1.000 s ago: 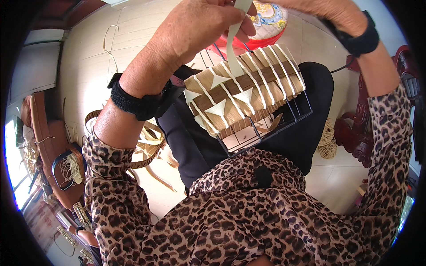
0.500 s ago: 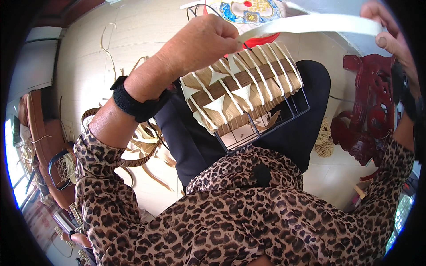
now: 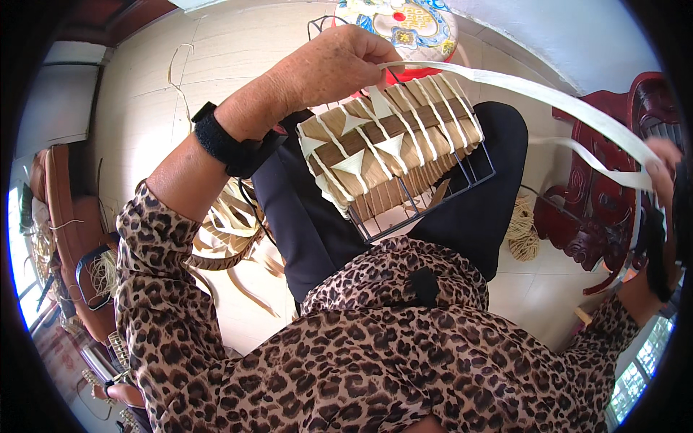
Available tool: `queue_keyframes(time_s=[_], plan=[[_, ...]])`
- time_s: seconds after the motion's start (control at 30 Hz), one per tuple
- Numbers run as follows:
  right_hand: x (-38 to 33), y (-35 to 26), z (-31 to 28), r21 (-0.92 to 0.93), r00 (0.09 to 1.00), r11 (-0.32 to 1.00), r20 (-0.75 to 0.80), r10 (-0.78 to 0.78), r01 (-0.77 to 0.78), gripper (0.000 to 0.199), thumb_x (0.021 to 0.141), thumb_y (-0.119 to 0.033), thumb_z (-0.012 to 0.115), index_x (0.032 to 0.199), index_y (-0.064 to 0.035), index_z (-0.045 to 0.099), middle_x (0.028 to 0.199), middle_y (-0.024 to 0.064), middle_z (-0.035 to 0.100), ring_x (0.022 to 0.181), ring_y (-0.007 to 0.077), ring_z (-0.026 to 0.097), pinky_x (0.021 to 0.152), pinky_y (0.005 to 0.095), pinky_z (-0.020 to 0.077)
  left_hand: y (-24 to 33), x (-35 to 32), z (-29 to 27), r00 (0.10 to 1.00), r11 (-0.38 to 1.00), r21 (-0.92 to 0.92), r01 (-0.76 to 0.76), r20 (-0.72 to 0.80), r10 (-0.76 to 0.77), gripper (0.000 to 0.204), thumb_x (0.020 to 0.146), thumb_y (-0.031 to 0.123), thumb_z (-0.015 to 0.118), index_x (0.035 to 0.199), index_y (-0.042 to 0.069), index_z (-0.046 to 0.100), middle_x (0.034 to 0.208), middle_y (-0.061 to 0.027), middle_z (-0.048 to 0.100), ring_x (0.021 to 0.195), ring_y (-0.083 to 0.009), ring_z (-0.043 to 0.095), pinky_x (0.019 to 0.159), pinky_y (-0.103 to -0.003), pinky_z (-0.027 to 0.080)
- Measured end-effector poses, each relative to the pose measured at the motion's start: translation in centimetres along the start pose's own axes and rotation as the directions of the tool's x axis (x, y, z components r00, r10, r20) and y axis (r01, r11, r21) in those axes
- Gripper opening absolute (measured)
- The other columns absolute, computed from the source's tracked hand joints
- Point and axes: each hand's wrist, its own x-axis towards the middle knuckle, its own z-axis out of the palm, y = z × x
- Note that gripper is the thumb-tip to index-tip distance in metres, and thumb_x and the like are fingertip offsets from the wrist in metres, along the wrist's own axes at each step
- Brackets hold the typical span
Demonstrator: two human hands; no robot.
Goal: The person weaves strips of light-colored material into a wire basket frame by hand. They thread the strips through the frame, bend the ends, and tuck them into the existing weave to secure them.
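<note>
A partly woven basket [image 3: 432, 137] rests tilted across my thighs. Its dark wire frame [image 3: 453, 189] shows bare along the near side, and tan and brown bands cross it under pale cords. Small white folded triangles [image 3: 351, 170] stand out on its left half. At the basket's far edge my left hand [image 3: 350, 63] is closed, pinching one end of a long pale flat strip [image 3: 556, 96]. The strip arcs out to the right, where my right hand [image 3: 660, 164], slightly blurred, grips it. A loose length of strip loops below that hand.
Beyond the basket is a round patterned stool top [image 3: 427, 35] with red below. Dark red carved wooden furniture [image 3: 581, 216] stands at the right, near a tan cord bundle [image 3: 522, 234]. Left of my legs lie pale strips [image 3: 227, 220] on the floor. Another person's hand [image 3: 126, 393] shows at lower left.
My right hand has moved down and outward, drawing out more of the strip into a longer arc with a loose loop. My left hand stays at the basket's far edge.
</note>
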Motion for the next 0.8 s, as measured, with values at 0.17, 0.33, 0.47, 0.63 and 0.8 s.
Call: queue_keyframes(time_s=[0.17, 0.33, 0.47, 0.63, 0.8], plan=[[3.4, 10.3, -7.4, -0.359, 0.908, 0.838, 0.071, -0.413, 0.41, 0.017, 0.09, -0.013, 0.055, 0.097, 0.0001, 0.063, 0.08, 0.001, 0.056, 0.068, 0.0086, 0.05, 0.064, 0.0208, 0.0392, -0.3, -0.1, 0.0, 1.0, 0.996, -0.086, -0.03, -0.013, 0.028, 0.023, 0.091, 0.017, 0.058, 0.107, 0.004, 0.068, 0.079, -0.0041, 0.067, 0.07, -0.0083, 0.06, 0.066, -0.024, 0.051], [7.1, 10.7, -3.0, -0.396, 0.896, 0.826, -0.019, -0.443, 0.4, 0.021, 0.094, -0.016, 0.05, 0.105, 0.0003, 0.059, 0.097, 0.0044, 0.058, 0.085, 0.0119, 0.053, 0.077, 0.0244, 0.0422, 0.3, 0.5, -0.5, 0.999, 0.986, -0.164, 0.028, 0.024, -0.024, 0.02, 0.088, 0.017, 0.058, 0.097, 0.003, 0.069, 0.079, -0.0038, 0.067, 0.071, -0.0102, 0.06, 0.069, -0.026, 0.051], [6.8, 3.3, 7.9, -0.239, 0.679, 0.678, -0.093, -0.728, 0.695, 0.032, 0.09, -0.022, 0.059, 0.112, 0.0009, 0.06, 0.106, 0.0118, 0.064, 0.096, 0.0192, 0.059, 0.086, 0.0288, 0.0445, 0.9, 0.0, -1.1, 0.998, 0.994, -0.099, 0.049, 0.043, -0.045, 0.022, 0.089, 0.021, 0.06, 0.095, 0.003, 0.07, 0.078, -0.003, 0.067, 0.07, -0.01, 0.059, 0.069, -0.026, 0.048], [7.8, -2.2, 15.5, -0.14, 0.28, 0.282, -0.031, -0.959, 0.949, 0.045, 0.084, -0.035, 0.066, 0.112, 0.0004, 0.061, 0.098, 0.0163, 0.065, 0.088, 0.0258, 0.06, 0.081, 0.0353, 0.046, 1.0, 0.4, -1.3, 0.997, 0.995, -0.094, 0.023, 0.079, -0.015, 0.024, 0.09, 0.023, 0.06, 0.097, 0.003, 0.07, 0.076, -0.002, 0.066, 0.071, -0.0077, 0.058, 0.068, -0.024, 0.044], [10.1, -2.8, 15.9, 0.331, 0.459, 0.539, 0.294, -0.839, 0.774, 0.026, 0.089, -0.025, 0.066, 0.096, 0.0, 0.064, 0.078, -0.0024, 0.057, 0.073, 0.0059, 0.049, 0.066, 0.0221, 0.0416, 0.3, -0.2, -1.9, 0.994, 0.986, -0.167, 0.01, 0.113, 0.009, 0.024, 0.092, 0.02, 0.06, 0.101, 0.0, 0.069, 0.081, -0.0021, 0.067, 0.076, -0.0077, 0.058, 0.074, -0.024, 0.047]])
